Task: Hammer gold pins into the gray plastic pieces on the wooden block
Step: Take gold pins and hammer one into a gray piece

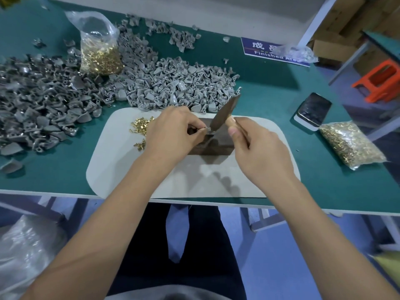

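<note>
**Pin held on the block, hammer gripped beside it**

Head view: the wooden block (213, 140) sits on a pale mat (134, 167) near the tabletop's front edge. The left hand (173, 128) pinches a gray plastic piece (209, 133) with its pin on the block top. The right hand (257, 148), fingers curled, grips the hammer (225, 113), its head touching that piece. Loose gold pins (140, 126) lie just left of the left hand.

Lighting: bright, overhead.
Shadows: soft, cast toward the viewer on the white mat (194, 178).
Edges: wide-angle curvature, blurred corners.
</note>
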{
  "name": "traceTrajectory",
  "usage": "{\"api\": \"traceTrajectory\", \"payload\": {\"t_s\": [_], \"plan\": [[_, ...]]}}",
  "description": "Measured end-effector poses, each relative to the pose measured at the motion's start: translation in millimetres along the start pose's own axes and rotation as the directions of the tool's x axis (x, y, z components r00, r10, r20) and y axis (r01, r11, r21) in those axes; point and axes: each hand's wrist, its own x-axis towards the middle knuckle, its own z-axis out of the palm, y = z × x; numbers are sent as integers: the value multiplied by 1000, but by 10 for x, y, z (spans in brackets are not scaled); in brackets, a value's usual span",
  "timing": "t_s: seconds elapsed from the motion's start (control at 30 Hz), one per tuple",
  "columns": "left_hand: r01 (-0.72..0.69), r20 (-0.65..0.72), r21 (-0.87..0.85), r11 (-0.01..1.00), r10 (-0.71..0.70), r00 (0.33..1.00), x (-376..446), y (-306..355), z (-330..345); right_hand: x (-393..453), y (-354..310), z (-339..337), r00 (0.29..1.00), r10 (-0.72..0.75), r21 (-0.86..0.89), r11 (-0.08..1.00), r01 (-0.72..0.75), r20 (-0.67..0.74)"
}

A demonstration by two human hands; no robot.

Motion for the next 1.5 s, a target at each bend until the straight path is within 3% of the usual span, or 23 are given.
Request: {"api": "traceTrajectory", "payload": {"t_s": [0.1,0.23,0.33,0.47,0.6,0.73,0.87,0.97,1.1,1.2,1.33,1.5], "plan": [[-9,4,-39,999,9,1000,-16,-12,20,-15,-9,-24,994,21,99,995,-10,-107],[-7,6,-24,1000,7,1000,-2,-29,22,-39,-28,-8,1000,-18,-2,1000,18,4],[-13,7,-20,1000,13,1000,16,-35,29,-71,-34,-18,991,-5,63,998,13,-131],[-7,-7,-22,1000,7,1000,13,-35,43,-56,-19,5,1000,-4,-24,1000,5,21],[-13,-11,-29,999,13,1000,13,-57,51,-55,22,-5,986,4,101,995,14,-168],[-19,-26,-28,999,18,1000,-5,-47,47,-22,10,0,1000,13,-19,1000,-13,6],[-21,-22,-52,998,20,1000,-1,-61,34,-37,-6,-47,988,9,87,996,4,-156],[-22,-22,-48,999,21,1000,8,-55,36,-28,-21,-34,999,-22,-53,998,21,-26],[-30,19,-74,997,31,999,8,-79,28,-32,-50,-37,989,-6,48,999,13,-148],[-25,24,-62,998,26,999,7,-70,16,10,-42,26,999,-32,-58,998,31,-25],[-16,31,-83,996,19,999,4,-42,7,72,87,71,982,67,-18,997,-72,-179],[-9,37,-96,995,13,999,-10,-20,-6,122,334,230,964,197,-141,964,-224,-180]]}}
